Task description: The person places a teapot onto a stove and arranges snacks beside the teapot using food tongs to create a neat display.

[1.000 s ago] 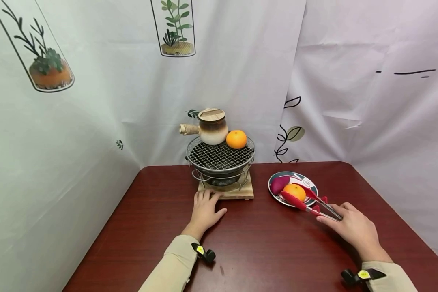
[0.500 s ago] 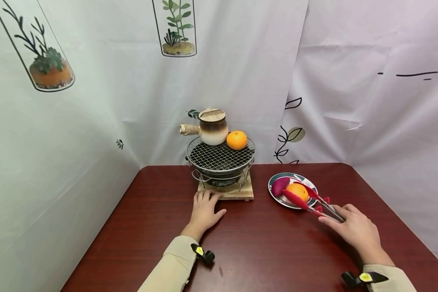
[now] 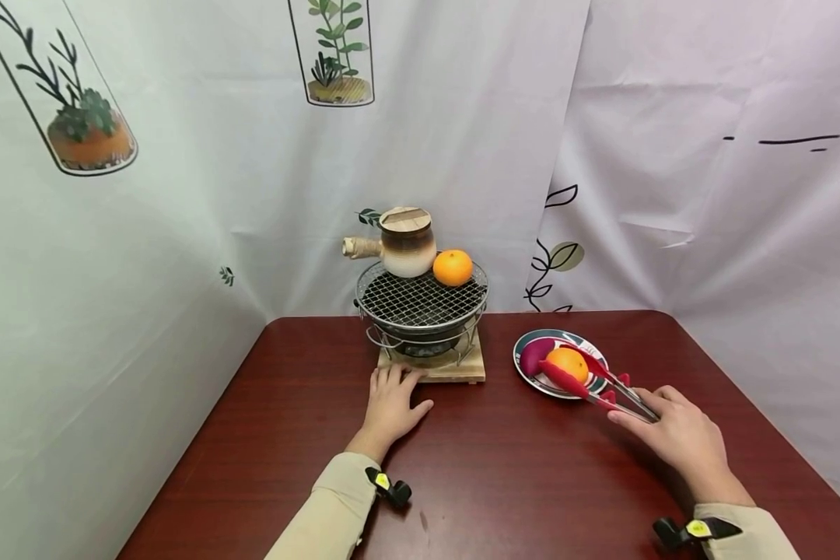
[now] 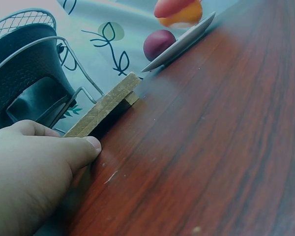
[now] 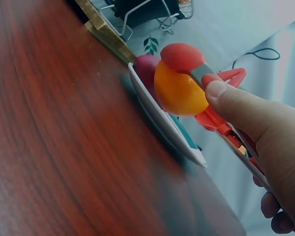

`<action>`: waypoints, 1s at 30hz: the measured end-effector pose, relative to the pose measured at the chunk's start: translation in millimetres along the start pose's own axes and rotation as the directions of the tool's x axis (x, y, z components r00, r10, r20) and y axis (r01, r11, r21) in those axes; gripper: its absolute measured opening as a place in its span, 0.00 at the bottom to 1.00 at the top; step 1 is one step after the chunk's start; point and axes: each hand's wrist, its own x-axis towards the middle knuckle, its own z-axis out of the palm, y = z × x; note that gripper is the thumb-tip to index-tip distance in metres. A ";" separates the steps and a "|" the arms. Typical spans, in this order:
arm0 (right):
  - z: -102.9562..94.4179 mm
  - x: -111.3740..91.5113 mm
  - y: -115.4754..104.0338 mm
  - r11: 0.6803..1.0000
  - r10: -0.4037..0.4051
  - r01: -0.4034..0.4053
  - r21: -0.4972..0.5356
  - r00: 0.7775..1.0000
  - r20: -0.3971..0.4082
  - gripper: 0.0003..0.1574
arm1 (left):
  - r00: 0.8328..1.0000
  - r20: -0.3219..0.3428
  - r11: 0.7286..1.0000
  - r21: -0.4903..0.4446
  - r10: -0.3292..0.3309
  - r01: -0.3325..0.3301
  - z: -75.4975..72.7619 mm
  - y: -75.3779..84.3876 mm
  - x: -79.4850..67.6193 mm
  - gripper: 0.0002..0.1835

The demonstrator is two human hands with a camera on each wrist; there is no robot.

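Note:
In the head view my right hand (image 3: 679, 443) grips red-tipped metal tongs (image 3: 567, 379). Their red heads lie on both sides of an orange (image 5: 179, 91), over a plate (image 3: 525, 379) with a dark green rim. A smooth purple oblong thing (image 3: 534, 355), like a sweet potato, lies on the plate beside the orange. My left hand (image 3: 388, 412) rests with spread fingers at the front edge of a wooden board (image 3: 455, 372); its thumb (image 4: 86, 151) reaches along the table beside the board in the left wrist view.
A round tabletop grill (image 3: 420, 305) with a wire mesh stands on the board. On its mesh sit a lidded clay pot (image 3: 407, 253) with a side handle and a second orange (image 3: 453, 268). A printed cloth (image 3: 462, 117) hangs behind the dark red table (image 3: 504, 482).
The tongs and the orange between them have shifted slightly up and right over the plate in the head view. My left hand keeps its place at the board.

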 end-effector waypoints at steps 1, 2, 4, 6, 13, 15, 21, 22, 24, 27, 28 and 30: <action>-0.4 0.1 -0.9 1.000 -0.004 0.004 0.000 1.000 -0.012 0.51 | 1.000 -0.001 1.000 0.000 0.000 0.000 -0.3 0.1 -0.1 0.28; -1.2 0.2 -1.6 1.000 -0.009 0.009 0.001 1.000 -0.020 0.51 | 1.000 -0.001 1.000 0.000 0.000 0.000 -0.4 0.2 -0.1 0.28; -2.8 1.0 -3.1 1.000 -0.018 0.018 0.002 0.999 -0.039 0.50 | 1.000 0.002 1.000 0.000 0.001 -0.001 -0.5 0.3 -0.3 0.28; -4.9 1.9 -5.0 1.000 -0.028 0.028 0.002 0.998 -0.051 0.49 | 1.000 0.006 1.000 0.002 -0.001 0.001 -0.4 0.3 -0.5 0.28; -14.8 8.0 -11.9 0.998 -0.070 0.069 -0.005 0.994 -0.079 0.47 | 1.000 0.008 1.000 0.006 -0.002 0.002 -0.8 0.1 -0.4 0.28; -17.1 9.7 -13.4 0.997 -0.075 0.074 -0.011 0.994 -0.082 0.47 | 1.000 0.009 1.000 0.007 0.000 0.000 -1.2 0.1 -0.6 0.28; -26.0 15.0 -19.0 0.996 -0.090 0.089 -0.018 0.991 -0.095 0.47 | 1.000 -0.005 1.000 0.006 0.009 -0.009 -2.7 0.2 -1.8 0.28; -27.3 15.9 -20.0 0.996 -0.093 0.092 -0.019 0.991 -0.096 0.47 | 1.000 -0.007 1.000 0.007 0.008 -0.008 -2.7 0.1 -2.1 0.28; -30.2 17.7 -22.0 0.995 -0.097 0.095 -0.019 0.991 -0.098 0.48 | 1.000 -0.009 1.000 0.010 0.009 -0.009 -2.3 -0.1 -2.5 0.28; -34.9 20.8 -25.5 0.995 -0.101 0.099 -0.021 0.989 -0.104 0.48 | 1.000 -0.004 1.000 0.011 0.006 -0.006 -1.8 -0.1 -2.3 0.28; -36.6 22.0 -26.8 0.995 -0.102 0.100 -0.023 0.989 -0.105 0.48 | 1.000 -0.001 1.000 0.011 0.005 -0.005 -1.5 -0.1 -2.0 0.28; -40.0 24.4 -29.6 0.994 -0.106 0.103 -0.026 0.988 -0.109 0.48 | 1.000 -0.001 1.000 0.009 0.005 -0.005 -1.2 0.1 -1.2 0.28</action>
